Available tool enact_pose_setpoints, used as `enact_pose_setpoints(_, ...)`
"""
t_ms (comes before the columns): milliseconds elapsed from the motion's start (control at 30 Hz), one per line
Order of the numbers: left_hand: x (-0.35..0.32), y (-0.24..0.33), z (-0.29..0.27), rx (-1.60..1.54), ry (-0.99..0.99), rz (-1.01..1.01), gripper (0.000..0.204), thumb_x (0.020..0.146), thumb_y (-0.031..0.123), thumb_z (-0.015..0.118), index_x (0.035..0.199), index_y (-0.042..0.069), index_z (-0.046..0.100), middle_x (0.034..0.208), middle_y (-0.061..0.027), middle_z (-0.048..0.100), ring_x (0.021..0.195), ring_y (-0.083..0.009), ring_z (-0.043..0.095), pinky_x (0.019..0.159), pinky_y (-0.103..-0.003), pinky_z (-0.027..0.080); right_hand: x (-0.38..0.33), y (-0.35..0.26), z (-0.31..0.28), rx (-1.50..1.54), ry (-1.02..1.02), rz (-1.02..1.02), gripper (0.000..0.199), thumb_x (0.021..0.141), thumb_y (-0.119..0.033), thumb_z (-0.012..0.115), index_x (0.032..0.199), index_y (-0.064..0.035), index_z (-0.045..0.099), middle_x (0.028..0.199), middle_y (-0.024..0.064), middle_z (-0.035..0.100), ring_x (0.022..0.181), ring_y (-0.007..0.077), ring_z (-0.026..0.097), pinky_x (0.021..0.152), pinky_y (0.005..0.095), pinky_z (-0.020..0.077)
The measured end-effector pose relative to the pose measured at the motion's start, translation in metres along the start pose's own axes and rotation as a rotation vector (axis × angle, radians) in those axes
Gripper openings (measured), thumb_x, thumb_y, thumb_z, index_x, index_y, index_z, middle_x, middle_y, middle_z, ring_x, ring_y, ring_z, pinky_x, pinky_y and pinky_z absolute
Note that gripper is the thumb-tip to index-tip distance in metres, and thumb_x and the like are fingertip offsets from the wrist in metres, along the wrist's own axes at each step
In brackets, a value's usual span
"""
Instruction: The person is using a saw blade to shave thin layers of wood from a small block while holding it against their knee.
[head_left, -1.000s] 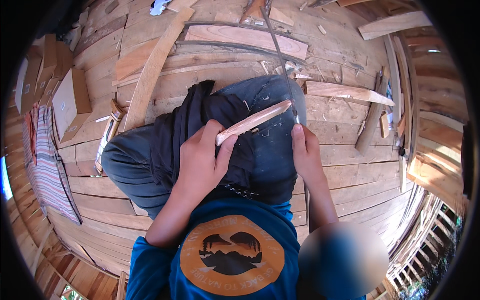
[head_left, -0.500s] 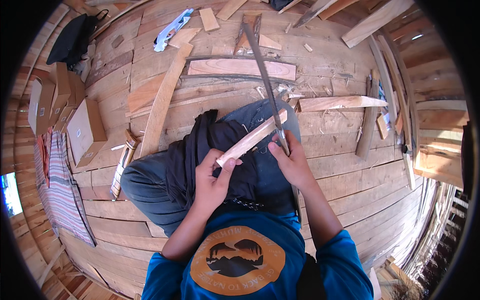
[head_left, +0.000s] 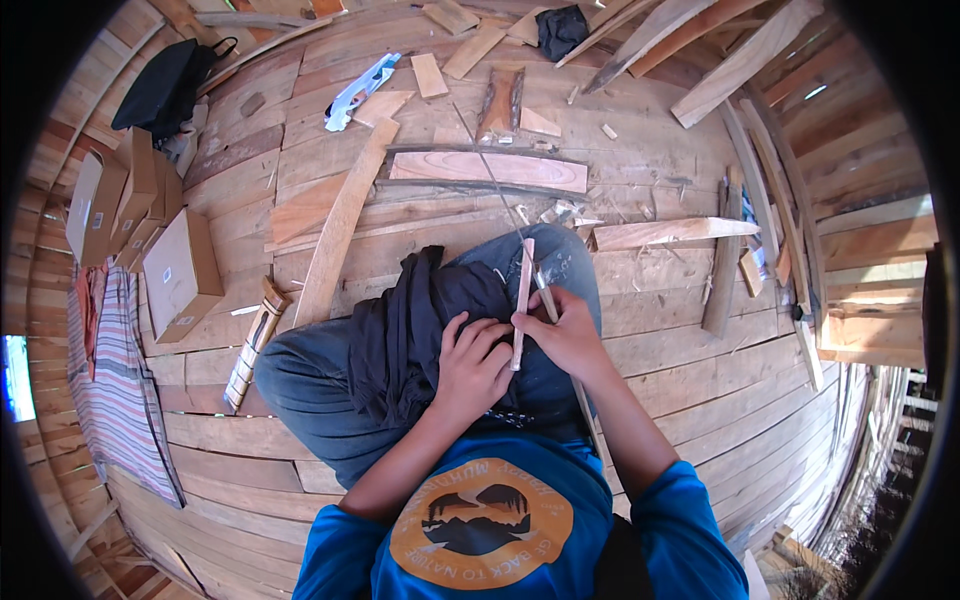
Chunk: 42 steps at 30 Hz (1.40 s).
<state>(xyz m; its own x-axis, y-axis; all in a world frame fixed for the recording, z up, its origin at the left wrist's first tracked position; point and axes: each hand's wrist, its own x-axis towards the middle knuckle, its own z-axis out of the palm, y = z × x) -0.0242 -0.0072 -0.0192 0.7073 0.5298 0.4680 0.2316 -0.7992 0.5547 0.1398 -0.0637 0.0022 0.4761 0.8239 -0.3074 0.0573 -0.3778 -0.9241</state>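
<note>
A floor of wide wooden planks (head_left: 700,390) fills the view, strewn with boards and offcuts, and the person sits on it with knees drawn up in grey trousers, wearing a blue shirt with a round orange print on the chest. At the left edge lies a striped cloth (head_left: 115,380), and above it stand several plain brown cardboard boxes (head_left: 180,270), the nearest one flat and rectangular with a small pale label on its top face. A black bag (head_left: 165,85) rests beyond them near the upper left. A long curved plank (head_left: 340,225) runs up the floor just left of the knees, with a flat reddish board (head_left: 490,170) lying crosswise above them and a paler pointed board (head_left: 670,232) to the right. A dark cloth (head_left: 410,320) is draped over the lap. On it the left hand (head_left: 470,370) lies with fingers spread and pressed down, beside the lower end of a thin wooden stick (head_left: 522,300), which stands nearly upright in the view above the lap. The right hand (head_left: 565,335) is clenched around that stick and also grips a long thin blade (head_left: 500,185) that reaches up across the floor. A small white and blue package (head_left: 358,92) lies near the top.
</note>
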Motion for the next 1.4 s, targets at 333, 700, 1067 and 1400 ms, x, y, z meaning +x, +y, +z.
enact_pose_setpoints(333,0.005,0.0,0.001,-0.29,-0.119,-0.059,0.036,0.077,0.008,0.071,0.111,0.006,0.06,0.118,-0.0138,0.059,0.114,-0.0323,0.056,0.107,-0.05,0.034,-0.011,0.021,-0.013,-0.09,0.091,-0.061,0.019,0.074,-0.012,0.074,0.087,-0.001,0.065,0.069,0.0054,0.063,0.064,0.0109,0.06,0.06,0.0268,0.0486)
enact_pose_setpoints(700,0.043,-0.033,-0.009,-1.008,0.008,-0.574,0.029,0.088,0.004,0.07,0.115,-0.003,0.062,0.103,-0.0082,0.068,0.093,-0.015,0.065,0.087,-0.028,0.049,-0.017,-0.011,-0.039,-0.049,-0.124,-0.058,0.017,0.08,-0.011,0.073,0.093,-0.0016,0.068,0.075,0.0022,0.063,0.07,0.0092,0.058,0.064,0.0255,0.0477)
enact_pose_setpoints(1067,0.048,0.01,-0.063,-0.419,0.109,-0.032,0.021,0.072,0.0,0.075,0.092,0.0,0.069,0.094,-0.0134,0.073,0.089,-0.0261,0.071,0.088,-0.042,0.053,-0.037,-0.026,-0.071,-0.241,-0.235,-0.024,0.041,0.103,-0.039,0.043,0.09,-0.0014,0.055,0.075,0.0057,0.052,0.072,0.0149,0.048,0.067,0.0303,0.0417)
enact_pose_setpoints(1400,0.052,0.029,-0.081,0.033,-0.165,-0.13,0.027,0.07,0.003,0.074,0.096,0.001,0.067,0.083,-0.0133,0.068,0.076,-0.0325,0.066,0.074,-0.041,0.051,-0.057,-0.028,-0.042,-0.185,-0.293,-0.038,0.042,0.103,-0.036,0.044,0.086,0.0006,0.056,0.067,0.0157,0.052,0.065,0.0276,0.052,0.063,0.0377,0.0435)
